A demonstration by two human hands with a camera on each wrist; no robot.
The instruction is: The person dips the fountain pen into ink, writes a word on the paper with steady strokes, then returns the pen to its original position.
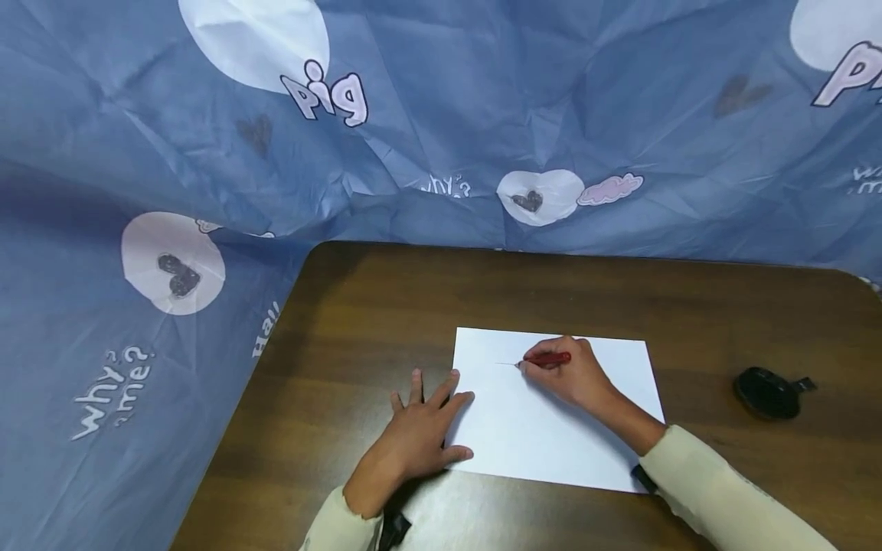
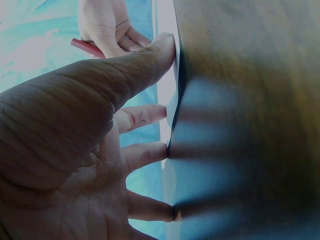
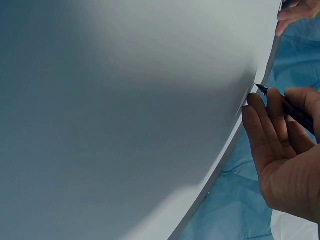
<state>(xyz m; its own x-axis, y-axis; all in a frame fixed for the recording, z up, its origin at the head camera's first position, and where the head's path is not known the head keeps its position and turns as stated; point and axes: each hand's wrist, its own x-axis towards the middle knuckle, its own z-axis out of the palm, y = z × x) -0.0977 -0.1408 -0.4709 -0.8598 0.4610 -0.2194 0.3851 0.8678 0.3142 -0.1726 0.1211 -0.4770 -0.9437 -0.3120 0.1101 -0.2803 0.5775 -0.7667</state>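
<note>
Red barrel first: the pen (image 1: 560, 357) sits pinched between the thumb and fingers of the right hand (image 1: 577, 375), held low near its dark tip, a grip I'd judge is chosen for fine control. From my head view, that tip meets the right end of a short, thin line (image 1: 505, 363) on the white paper (image 1: 544, 436), in its upper part. The pen leans with its back end to the right, so the line lies clear of the hand and I can see it. In the right wrist view, the lower fingers fold in beneath the pen, close to the sheet — probably to steady it.

Out at the sheet's left edge, the left hand (image 1: 416, 438) has its fingers spread wide and pinches nothing. Its thumb and index finger reach over the edge while the outer two fingers fall on the wooden table (image 1: 372, 321); I read that as bracing the paper against sliding. How hard it presses, I cannot tell.

The paper lies flat and a little askew between the two arms, within reach of both. Well apart to its right — out of the writing arm's way — rests a rounded black object (image 1: 767, 393) with a small tab; I can't make out what it is. Blue printed cloth (image 1: 448, 92) hangs behind the table.
</note>
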